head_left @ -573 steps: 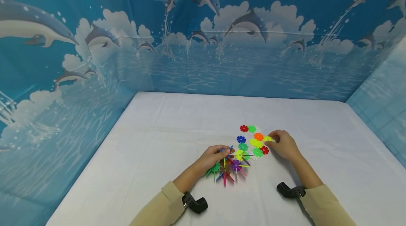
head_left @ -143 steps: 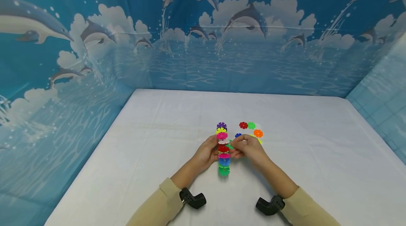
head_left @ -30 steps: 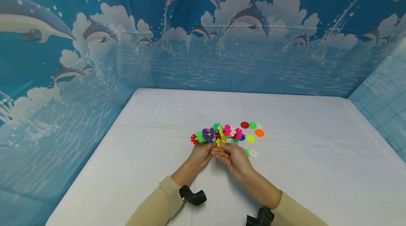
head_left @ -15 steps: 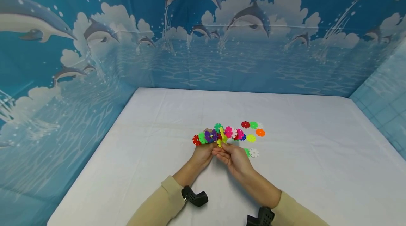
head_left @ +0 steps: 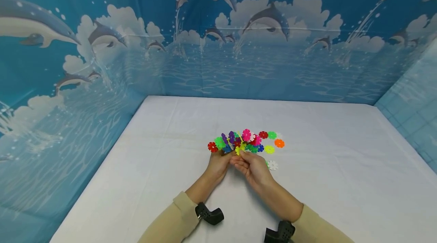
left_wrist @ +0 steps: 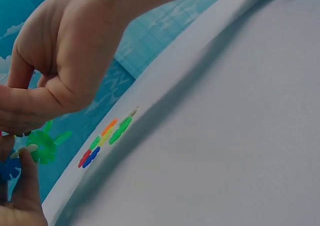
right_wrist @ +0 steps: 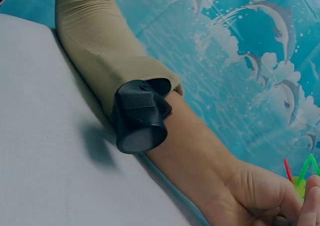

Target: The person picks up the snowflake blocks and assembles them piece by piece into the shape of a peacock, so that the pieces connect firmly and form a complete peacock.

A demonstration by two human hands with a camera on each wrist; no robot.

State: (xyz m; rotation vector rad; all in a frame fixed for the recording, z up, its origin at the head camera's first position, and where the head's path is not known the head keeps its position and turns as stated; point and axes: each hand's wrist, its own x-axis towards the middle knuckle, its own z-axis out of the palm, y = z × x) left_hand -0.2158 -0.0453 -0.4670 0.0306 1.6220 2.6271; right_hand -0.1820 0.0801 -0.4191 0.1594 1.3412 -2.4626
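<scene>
In the head view both hands meet at a many-coloured structure of interlocking flower-shaped plastic discs (head_left: 220, 142), raised over the table. My left hand (head_left: 217, 167) grips the structure from below; its thumb is at a green disc (left_wrist: 44, 147) in the left wrist view. My right hand (head_left: 256, 170) pinches a yellow disc (head_left: 239, 149) at the structure's near side, thumb against it. The structure's discs stand at various angles, with red at the left end and pink at the right. The fingers hide part of its underside.
Loose discs lie on the white-covered table (head_left: 164, 152) right of the hands, among them orange (head_left: 279, 143), yellow (head_left: 269, 149) and white (head_left: 272, 165). A dolphin-print curtain (head_left: 218, 72) stands behind. Each wrist wears a black camera (head_left: 209, 214).
Nineteen seconds ago the right hand was at the loose discs, then more numerous; later it held a green disc at the structure. Over the last half second the structure tilts slightly in the hands.
</scene>
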